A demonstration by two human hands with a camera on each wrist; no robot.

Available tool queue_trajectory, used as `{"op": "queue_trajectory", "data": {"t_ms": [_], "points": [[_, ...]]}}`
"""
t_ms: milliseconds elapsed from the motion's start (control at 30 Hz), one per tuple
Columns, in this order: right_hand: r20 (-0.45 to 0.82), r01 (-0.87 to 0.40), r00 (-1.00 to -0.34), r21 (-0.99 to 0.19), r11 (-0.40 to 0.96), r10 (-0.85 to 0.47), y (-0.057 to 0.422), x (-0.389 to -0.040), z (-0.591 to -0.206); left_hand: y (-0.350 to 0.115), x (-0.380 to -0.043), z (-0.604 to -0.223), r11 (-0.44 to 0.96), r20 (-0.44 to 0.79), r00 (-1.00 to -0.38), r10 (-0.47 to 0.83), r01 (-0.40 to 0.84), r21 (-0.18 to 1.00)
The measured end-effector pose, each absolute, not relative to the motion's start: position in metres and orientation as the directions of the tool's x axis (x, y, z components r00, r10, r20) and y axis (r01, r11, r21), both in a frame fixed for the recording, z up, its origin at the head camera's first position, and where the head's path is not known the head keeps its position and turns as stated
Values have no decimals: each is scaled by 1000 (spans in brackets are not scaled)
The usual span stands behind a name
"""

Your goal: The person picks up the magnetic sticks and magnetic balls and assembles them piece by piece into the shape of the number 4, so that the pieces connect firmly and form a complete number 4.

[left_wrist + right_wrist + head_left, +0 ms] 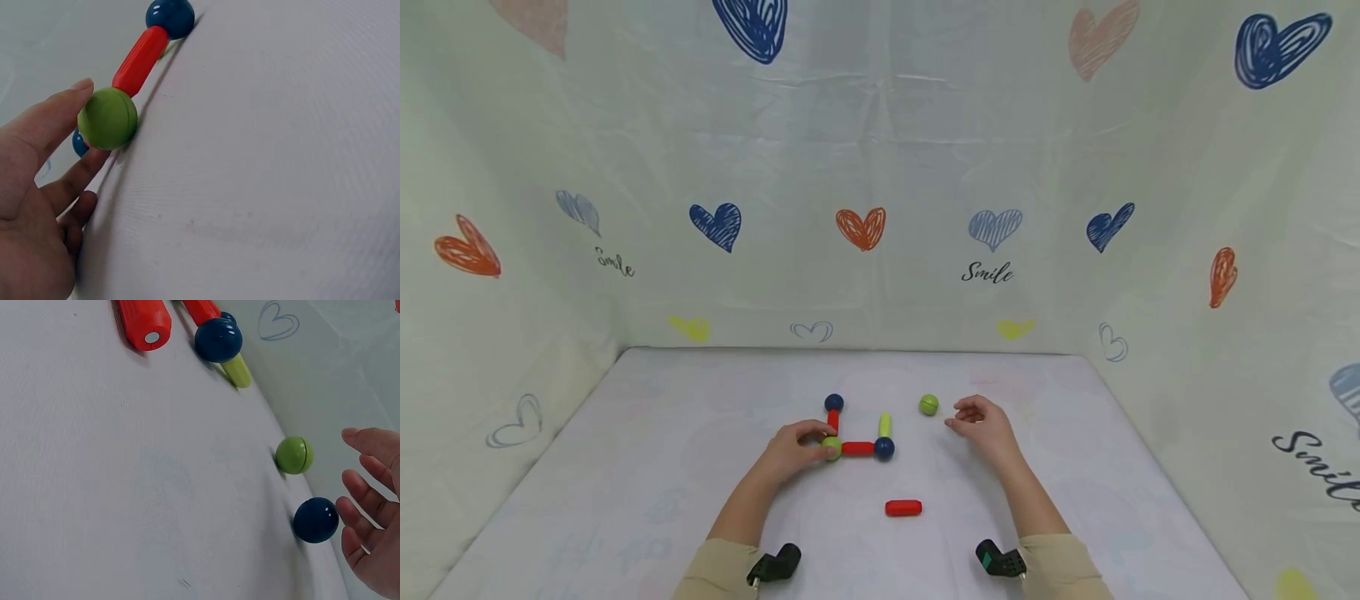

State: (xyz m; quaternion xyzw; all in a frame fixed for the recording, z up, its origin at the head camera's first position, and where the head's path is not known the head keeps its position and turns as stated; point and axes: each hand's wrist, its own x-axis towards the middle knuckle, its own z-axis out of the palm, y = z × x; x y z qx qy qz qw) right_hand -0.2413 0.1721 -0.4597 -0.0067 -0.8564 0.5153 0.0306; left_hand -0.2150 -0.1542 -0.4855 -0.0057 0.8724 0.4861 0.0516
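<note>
My left hand [796, 450] pinches a green ball [107, 119] between thumb and fingers. From that ball a red rod [858, 448] runs right to a blue ball [884, 449]. Another red rod [832, 421] leads back to a second blue ball [834, 403]. A yellow-green rod [885, 425] points away from the right-hand blue ball. Over the table, my right hand [987, 425] has loosely bent fingers with nothing in them. Close to it lie a loose green ball [294, 455] and a loose blue ball [316, 520], which the right hand hides in the head view.
A loose red rod [903, 507] lies nearer to me, between the forearms; a pale metallic disc shows on its end in the right wrist view. The white-covered table [662, 492] meets a curtain [917, 292] printed with hearts at its back and sides.
</note>
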Motion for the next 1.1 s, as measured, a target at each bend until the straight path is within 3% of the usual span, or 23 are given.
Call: {"op": "queue_trajectory", "data": {"t_ms": [267, 733, 1100], "points": [[61, -17, -995, -867, 498, 73, 182, -243, -463, -153, -213, -475, 510, -117, -993, 26, -88, 856], [48, 12, -994, -849, 528, 100, 194, -245, -462, -139, -214, -465, 448, -44, -999, 17, -32, 894], [2, 56, -994, -858, 510, 112, 198, -249, -468, -119, -212, -461, 487, 6, -999, 52, 31, 873]]}}
